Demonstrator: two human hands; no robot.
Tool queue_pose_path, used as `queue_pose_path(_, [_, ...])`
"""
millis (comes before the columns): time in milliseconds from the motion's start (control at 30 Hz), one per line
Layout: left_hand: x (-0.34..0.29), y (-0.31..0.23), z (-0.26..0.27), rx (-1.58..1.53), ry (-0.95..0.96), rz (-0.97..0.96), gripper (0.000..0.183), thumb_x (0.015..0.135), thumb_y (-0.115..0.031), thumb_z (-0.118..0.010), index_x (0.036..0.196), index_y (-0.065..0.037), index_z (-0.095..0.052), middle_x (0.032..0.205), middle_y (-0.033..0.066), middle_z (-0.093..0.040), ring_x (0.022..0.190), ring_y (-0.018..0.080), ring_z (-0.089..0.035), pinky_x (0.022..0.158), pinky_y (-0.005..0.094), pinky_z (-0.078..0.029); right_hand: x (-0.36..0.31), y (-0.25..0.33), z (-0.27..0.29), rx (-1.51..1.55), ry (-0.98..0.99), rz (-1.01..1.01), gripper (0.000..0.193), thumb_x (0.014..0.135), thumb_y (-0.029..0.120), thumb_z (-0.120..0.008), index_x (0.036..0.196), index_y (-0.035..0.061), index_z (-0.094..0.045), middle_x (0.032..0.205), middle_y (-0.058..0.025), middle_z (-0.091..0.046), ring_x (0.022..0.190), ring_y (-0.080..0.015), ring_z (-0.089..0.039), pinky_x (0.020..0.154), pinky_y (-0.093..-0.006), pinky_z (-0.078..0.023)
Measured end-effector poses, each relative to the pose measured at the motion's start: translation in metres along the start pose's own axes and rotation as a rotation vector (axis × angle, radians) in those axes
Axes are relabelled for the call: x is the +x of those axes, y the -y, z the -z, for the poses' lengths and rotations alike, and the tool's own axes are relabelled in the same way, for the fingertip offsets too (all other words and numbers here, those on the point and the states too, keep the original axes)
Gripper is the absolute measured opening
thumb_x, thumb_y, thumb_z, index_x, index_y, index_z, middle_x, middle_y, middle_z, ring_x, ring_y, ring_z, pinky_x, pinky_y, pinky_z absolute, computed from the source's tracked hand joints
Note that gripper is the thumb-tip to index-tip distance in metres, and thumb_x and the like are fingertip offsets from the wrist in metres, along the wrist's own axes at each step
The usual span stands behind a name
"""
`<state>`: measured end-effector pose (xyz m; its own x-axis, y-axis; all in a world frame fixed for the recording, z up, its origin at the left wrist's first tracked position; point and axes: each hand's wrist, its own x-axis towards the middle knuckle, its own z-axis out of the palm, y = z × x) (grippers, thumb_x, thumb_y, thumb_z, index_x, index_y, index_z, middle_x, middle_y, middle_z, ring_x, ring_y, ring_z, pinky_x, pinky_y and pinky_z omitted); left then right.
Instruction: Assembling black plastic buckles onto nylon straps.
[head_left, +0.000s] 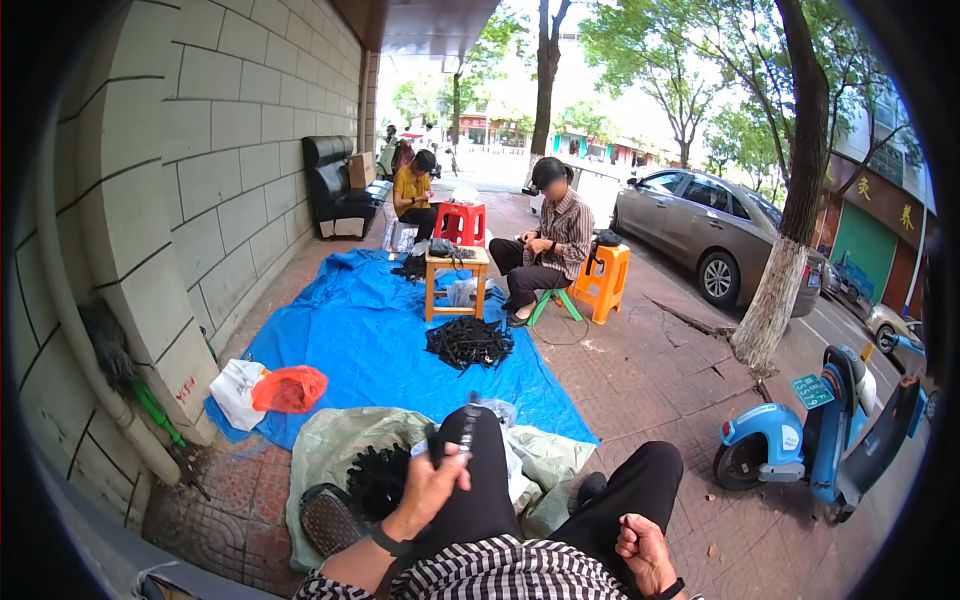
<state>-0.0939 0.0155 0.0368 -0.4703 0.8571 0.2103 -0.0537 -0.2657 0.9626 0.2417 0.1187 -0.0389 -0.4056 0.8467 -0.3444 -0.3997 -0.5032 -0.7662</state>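
Note:
My left hand (432,492) is raised over my left thigh, its fingers wrapped round a slim black-and-grey piece (468,428) that points upward; its exact kind is too blurred to make out. Beside that hand, a heap of black strip-like pieces (378,480) lies on a pale green woven sheet (318,440). My right hand (645,550) rests closed by my right thigh, fingers curled in, and whatever they may hold is hidden. White plastic (516,470) shows between my knees.
A blue tarp (340,320) spreads ahead, bearing another black heap (470,343), a red plastic bag (289,388) and a wooden stool (457,262). Two people sit working beyond. A blue scooter (830,430) stands at right, near a tree trunk (790,240); a wall (240,130) runs along the left.

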Motion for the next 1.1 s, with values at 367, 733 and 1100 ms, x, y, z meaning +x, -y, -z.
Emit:
queue_pose_path(367, [0.003,0.197,0.11,0.067,-0.397,0.504,0.015,0.087,-0.017,-0.048,0.088,-0.003,-0.05,0.059,0.0077,-0.053,0.035,0.0096,-0.036,0.033,0.0243,-0.025,-0.002,-0.006,0.004,-0.045,-0.052,-0.043,0.014,0.083,0.017,-0.053,0.083,0.0032,-0.052,0.049,0.001,-0.039,0.036,-0.0083,-0.027,0.035,-0.0215,-0.024])
queue_pose_path(733, [-0.078,0.318,0.126,0.771,-0.461,0.676,0.031,0.067,-0.019,-0.059,0.09,0.001,-0.06,0.084,0.0238,-0.062,0.086,0.0403,-0.059,0.071,0.0433,-0.045,-0.003,0.003,-0.006,-0.128,0.0,-0.004,0.014,0.09,0.018,-0.05,0.089,0.0042,-0.051,0.052,0.0048,-0.035,0.038,-0.0037,-0.023,0.034,-0.0187,-0.02])
queue_pose_path(1100, [0.015,0.248,0.132,0.317,-0.77,0.493,0.022,0.081,-0.013,-0.044,0.093,0.003,-0.054,0.067,0.0169,-0.064,0.042,0.0241,-0.058,0.04,0.0306,-0.045,-0.012,-0.001,-0.002,-0.166,-0.006,0.002,0.013,0.091,0.017,-0.049,0.089,0.0045,-0.051,0.052,0.0052,-0.035,0.038,-0.0032,-0.024,0.035,-0.0182,-0.021])
